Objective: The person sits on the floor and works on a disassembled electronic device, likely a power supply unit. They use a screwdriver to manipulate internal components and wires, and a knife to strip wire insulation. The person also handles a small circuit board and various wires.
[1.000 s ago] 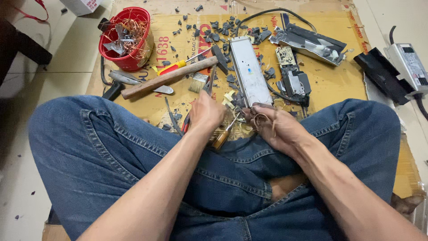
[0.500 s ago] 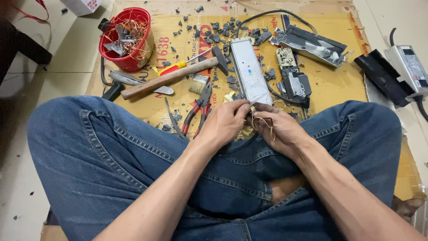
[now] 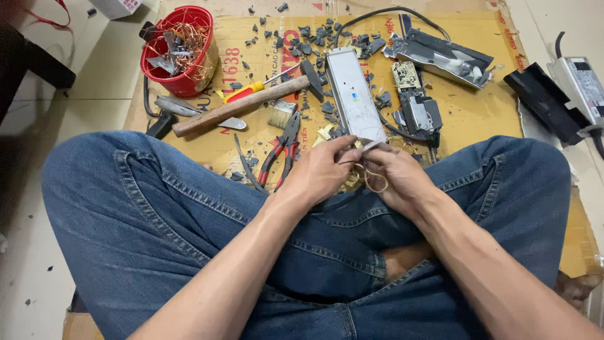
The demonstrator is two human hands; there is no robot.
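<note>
Since the earlier frames, my left hand [image 3: 321,173] has come in from the pliers side and now meets my right hand [image 3: 396,179] over my lap; the tools on the cardboard have stayed where they were.

1. Left hand: fingers curled and pressed together, pinching a loop of thin copper wire [image 3: 368,179]. The thumb points toward 2 o'clock.
2. Right hand: fingers closed on the same wire from the 3 o'clock side. I cannot tell exactly which fingertips grip it.
3. Wire position: between both hands, touching both, just above my jeans [image 3: 189,220] and at 6 o'clock from the long grey metal casing [image 3: 353,97].
4. Casing: lies flat on the cardboard sheet [image 3: 491,101], its near end just beside my fingertips.
5. Red-handled pliers [image 3: 281,148]: at 9 o'clock from my left hand, near it but apart.
6. Hammer [image 3: 245,104]: wooden handle, lying at 10 o'clock from the pliers, with a small brush [image 3: 281,116] between the two.
7. Screwdriver [image 3: 245,92]: yellow and red, just beside the hammer handle.
8. Red bucket [image 3: 179,53]: at 10 o'clock, holding copper wire and metal scraps.
9. Circuit board [image 3: 415,94]: at 3 o'clock from the casing, with dark plastic fragments [image 3: 308,34] scattered at 12 o'clock.
</note>
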